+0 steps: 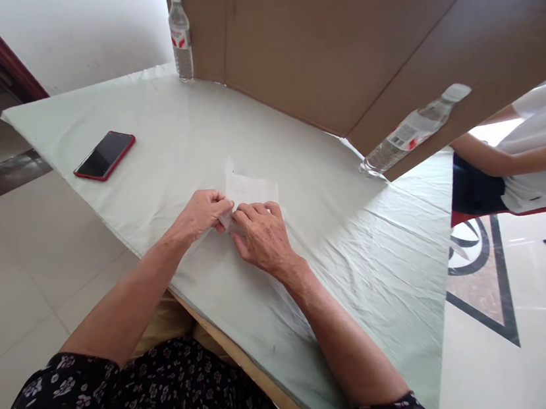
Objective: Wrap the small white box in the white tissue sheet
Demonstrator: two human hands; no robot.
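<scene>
A thin white sheet that looks like tissue paper [253, 187] lies on the pale green tablecloth, with one narrow corner raised at its far left. My left hand [203, 213] is closed in a pinch on the sheet's left near corner, and a bit of it shows below the fingers. Close beside it, my right hand [263, 235] rests on the sheet's near edge with curled fingers. The thumb is bent toward my left hand. My right fingertips are partly hidden, and the sheet's edge goes out of sight beneath them.
A tall brown cardboard panel [294, 49] stands across the table's far side. Water bottles stand against it, one at the far left [181, 40] and one at the right [413, 131]. A red-edged phone [105, 155] lies left on the tablecloth [155, 133]. Another person's arm [501, 160] shows behind the panel.
</scene>
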